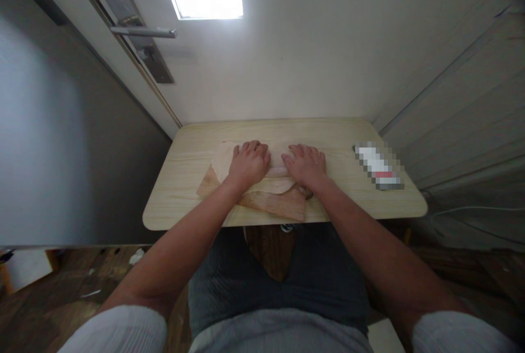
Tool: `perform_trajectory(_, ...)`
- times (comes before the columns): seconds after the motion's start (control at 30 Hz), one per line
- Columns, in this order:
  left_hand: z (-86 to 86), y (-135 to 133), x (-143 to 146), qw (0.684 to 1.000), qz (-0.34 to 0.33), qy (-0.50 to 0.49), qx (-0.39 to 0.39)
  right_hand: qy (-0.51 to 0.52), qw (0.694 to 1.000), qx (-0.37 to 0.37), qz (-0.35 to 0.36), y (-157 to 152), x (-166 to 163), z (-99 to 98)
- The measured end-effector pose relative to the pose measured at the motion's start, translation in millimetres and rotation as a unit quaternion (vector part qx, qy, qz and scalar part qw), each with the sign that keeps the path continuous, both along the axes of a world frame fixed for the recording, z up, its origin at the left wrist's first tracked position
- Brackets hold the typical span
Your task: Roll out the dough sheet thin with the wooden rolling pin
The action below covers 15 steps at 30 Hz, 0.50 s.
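Note:
A pale cream cloth (223, 159) lies folded on a small light wooden table (184, 189), over a tan brown cloth (279, 204) whose edge hangs toward my lap. My left hand (248, 163) rests palm down on the cream cloth, fingers stretched flat and close together. My right hand (305, 164) lies flat beside it on the same cloth, fingers spread slightly. The two hands almost touch at the thumbs. Neither hand grips anything.
A blurred-out flat object (379, 166) lies on the table's right side. A white door with a metal lever handle (143, 31) stands at the left, a white wall behind the table. A brown cloth piece (270, 252) hangs over my lap below the table edge.

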<state>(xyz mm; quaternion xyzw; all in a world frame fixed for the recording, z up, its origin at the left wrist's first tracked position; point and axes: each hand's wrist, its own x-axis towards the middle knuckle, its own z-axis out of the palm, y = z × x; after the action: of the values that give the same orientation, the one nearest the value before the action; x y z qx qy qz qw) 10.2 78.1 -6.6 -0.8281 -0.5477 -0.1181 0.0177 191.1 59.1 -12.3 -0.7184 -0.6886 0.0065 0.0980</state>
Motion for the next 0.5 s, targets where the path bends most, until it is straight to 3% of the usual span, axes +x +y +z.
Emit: perform_trajectory(0.5,-1.7,-6.1,-1.1,1.0,-0.006,-0.006,-0.007,-0.006,1.0,0.01,0.004,-5.7,0.3,-3.8)
